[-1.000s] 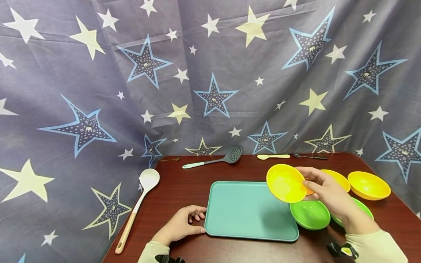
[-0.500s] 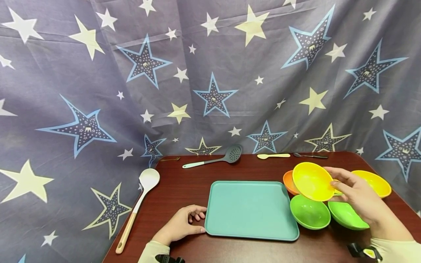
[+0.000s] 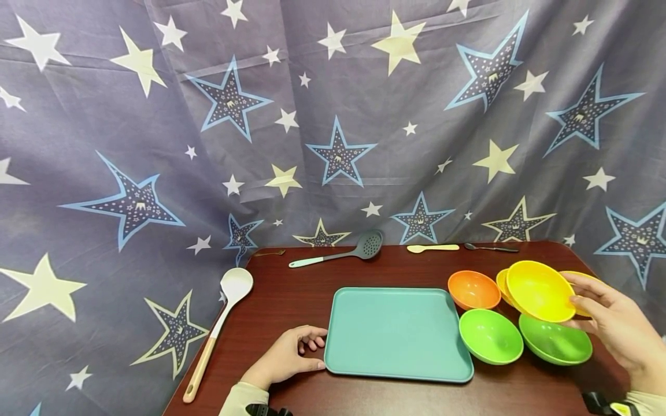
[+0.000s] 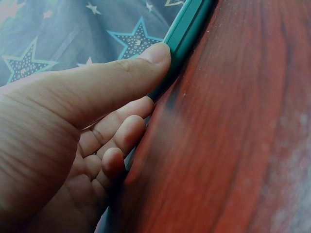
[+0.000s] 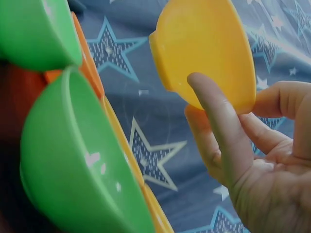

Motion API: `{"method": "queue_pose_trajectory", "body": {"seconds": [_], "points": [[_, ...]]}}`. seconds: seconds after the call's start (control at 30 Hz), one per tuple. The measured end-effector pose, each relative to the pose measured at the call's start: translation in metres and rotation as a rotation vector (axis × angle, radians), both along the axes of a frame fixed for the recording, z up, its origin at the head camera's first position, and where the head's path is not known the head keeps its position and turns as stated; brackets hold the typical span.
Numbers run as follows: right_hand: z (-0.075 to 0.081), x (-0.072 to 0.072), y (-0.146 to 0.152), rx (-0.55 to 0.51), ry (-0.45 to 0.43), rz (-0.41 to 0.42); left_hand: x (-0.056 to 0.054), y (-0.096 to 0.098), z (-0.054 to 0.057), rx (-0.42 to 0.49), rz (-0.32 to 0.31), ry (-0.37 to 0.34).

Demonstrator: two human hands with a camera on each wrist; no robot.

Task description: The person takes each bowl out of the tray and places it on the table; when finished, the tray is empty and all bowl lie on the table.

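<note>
My right hand (image 3: pixel 621 323) pinches a yellow bowl (image 3: pixel 540 290) by its rim, tilted and raised above the other bowls on the right. In the right wrist view, fingers (image 5: pixel 218 116) reach across the underside of this yellow bowl (image 5: pixel 204 53). My left hand (image 3: pixel 291 353) rests on the table at the left edge of a teal rectangular tray (image 3: pixel 398 375). Its thumb (image 4: pixel 155 53) lies straight against the rim of the tray (image 4: pixel 187 34), the other fingers loosely bent below. Beneath the lifted bowl sit a green bowl (image 3: pixel 555 341) and partly hidden yellow bowls (image 3: pixel 503 286).
Another green bowl (image 3: pixel 491 337) and an orange bowl (image 3: pixel 473 290) stand by the tray's right edge. A white ladle (image 3: pixel 221 315) lies at the left, a grey skimmer (image 3: pixel 359 248) at the back. Two small spoons lie back right, before a star-patterned curtain (image 3: pixel 338 115).
My right hand has carried the yellow bowl rightward, from over the tray's right end to above the right-hand bowls. The orange bowl has come into full view. The left hand and tray stay put.
</note>
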State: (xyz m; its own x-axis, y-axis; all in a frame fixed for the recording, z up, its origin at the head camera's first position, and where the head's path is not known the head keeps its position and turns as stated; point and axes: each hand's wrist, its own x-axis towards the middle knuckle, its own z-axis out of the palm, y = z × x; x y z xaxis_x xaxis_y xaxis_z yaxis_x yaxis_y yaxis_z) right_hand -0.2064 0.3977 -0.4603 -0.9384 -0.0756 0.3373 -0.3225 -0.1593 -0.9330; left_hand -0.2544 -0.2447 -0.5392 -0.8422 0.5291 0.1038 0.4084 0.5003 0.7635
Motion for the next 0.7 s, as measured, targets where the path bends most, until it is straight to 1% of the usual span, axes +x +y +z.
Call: {"method": "queue_pose_trajectory", "body": {"seconds": [0.1, 0.43, 0.57, 0.7], "points": [[-0.007, 0.003, 0.009, -0.068, 0.003, -0.004, -0.001, -0.001, 0.0, 0.001, 0.001, 0.004], [-0.022, 0.009, 0.033, -0.151, 0.037, -0.086, -0.001, 0.0, 0.0, -0.003, 0.011, 0.001], [-0.028, 0.012, 0.045, -0.13, 0.027, -0.144, 0.0, 0.0, 0.001, -0.005, 0.004, 0.004], [-0.035, 0.015, 0.06, -0.073, -0.013, -0.197, 0.001, 0.0, 0.004, -0.004, -0.003, 0.006]]}}
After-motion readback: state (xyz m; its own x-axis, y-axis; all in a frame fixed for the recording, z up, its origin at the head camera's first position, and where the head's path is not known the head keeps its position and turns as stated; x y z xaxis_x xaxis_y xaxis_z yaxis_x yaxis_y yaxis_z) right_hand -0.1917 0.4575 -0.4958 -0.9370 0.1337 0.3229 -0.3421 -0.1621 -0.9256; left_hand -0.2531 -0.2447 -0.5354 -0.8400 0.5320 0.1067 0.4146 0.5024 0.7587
